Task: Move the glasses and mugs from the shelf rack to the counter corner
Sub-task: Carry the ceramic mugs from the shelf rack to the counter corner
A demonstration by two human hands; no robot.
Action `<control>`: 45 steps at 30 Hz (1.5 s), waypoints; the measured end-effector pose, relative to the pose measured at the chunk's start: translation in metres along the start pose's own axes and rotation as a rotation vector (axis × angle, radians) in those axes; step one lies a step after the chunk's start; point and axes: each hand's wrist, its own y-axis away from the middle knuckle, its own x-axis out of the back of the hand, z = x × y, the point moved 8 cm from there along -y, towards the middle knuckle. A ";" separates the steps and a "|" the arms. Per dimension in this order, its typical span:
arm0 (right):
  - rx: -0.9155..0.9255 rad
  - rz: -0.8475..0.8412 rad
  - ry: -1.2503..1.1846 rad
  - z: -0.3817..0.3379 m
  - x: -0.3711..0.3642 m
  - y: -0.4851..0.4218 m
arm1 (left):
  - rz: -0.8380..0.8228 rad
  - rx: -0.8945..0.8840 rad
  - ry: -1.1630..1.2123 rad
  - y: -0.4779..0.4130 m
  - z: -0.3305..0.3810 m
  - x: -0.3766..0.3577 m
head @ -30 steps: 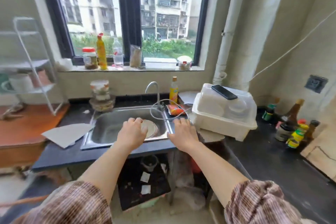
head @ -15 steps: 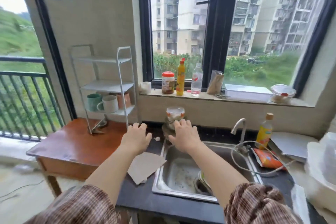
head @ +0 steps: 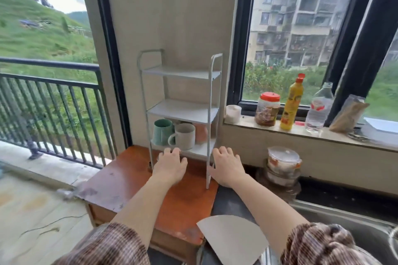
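Observation:
A white three-tier shelf rack [head: 183, 112] stands on a brown wooden table [head: 129, 187]. On its lowest tier are a green mug [head: 162, 131], a pale grey mug [head: 184, 136] and a pink cup [head: 201, 133] partly hidden behind them. My left hand [head: 170, 166] reaches out just in front of the lowest tier, fingers apart, holding nothing. My right hand [head: 227, 168] hovers beside the rack's front right leg, also holding nothing. The two upper tiers are bare.
The dark counter [head: 232, 204] adjoins the table on the right, with a sheet of paper [head: 234, 241], stacked lidded containers [head: 283, 165] and a steel sink [head: 353, 221]. The windowsill holds a white cup [head: 233, 113], a red-lidded jar [head: 267, 108], a yellow bottle [head: 291, 103] and a water bottle [head: 318, 107].
The view has swung left from the sink to the shelf rack. Both hands have moved left with it and now hover at the rack's lowest tier.

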 end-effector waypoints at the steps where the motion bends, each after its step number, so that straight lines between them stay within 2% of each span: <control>1: -0.018 -0.006 -0.010 -0.008 -0.010 -0.016 | -0.010 0.001 0.023 -0.017 -0.013 -0.001; 9: -0.258 -0.093 -0.219 -0.056 -0.079 -0.115 | -0.098 0.027 0.264 -0.124 -0.100 -0.014; 13: -0.376 -0.076 -0.502 -0.069 -0.102 -0.140 | -0.068 0.065 0.451 -0.152 -0.120 -0.023; 18: -0.544 -0.047 -0.850 -0.080 -0.120 -0.171 | -0.130 0.205 0.824 -0.176 -0.133 -0.043; 21: -0.701 -0.003 -1.099 -0.087 -0.130 -0.182 | -0.190 0.255 0.930 -0.188 -0.138 -0.051; 25: -0.872 0.089 -1.299 -0.091 -0.137 -0.189 | -0.288 0.392 1.027 -0.196 -0.141 -0.063; 28: -0.952 0.111 -1.353 -0.091 -0.139 -0.190 | -0.383 0.486 1.066 -0.195 -0.138 -0.073; 34: -1.025 0.057 -1.413 -0.092 -0.146 -0.187 | -0.501 0.555 1.126 -0.195 -0.131 -0.082; 39: -1.069 0.032 -1.478 -0.080 -0.154 -0.169 | -0.401 0.499 1.088 -0.200 -0.138 -0.082; 45: -1.119 0.116 -1.421 -0.055 -0.148 -0.148 | -0.289 0.535 1.156 -0.196 -0.148 -0.074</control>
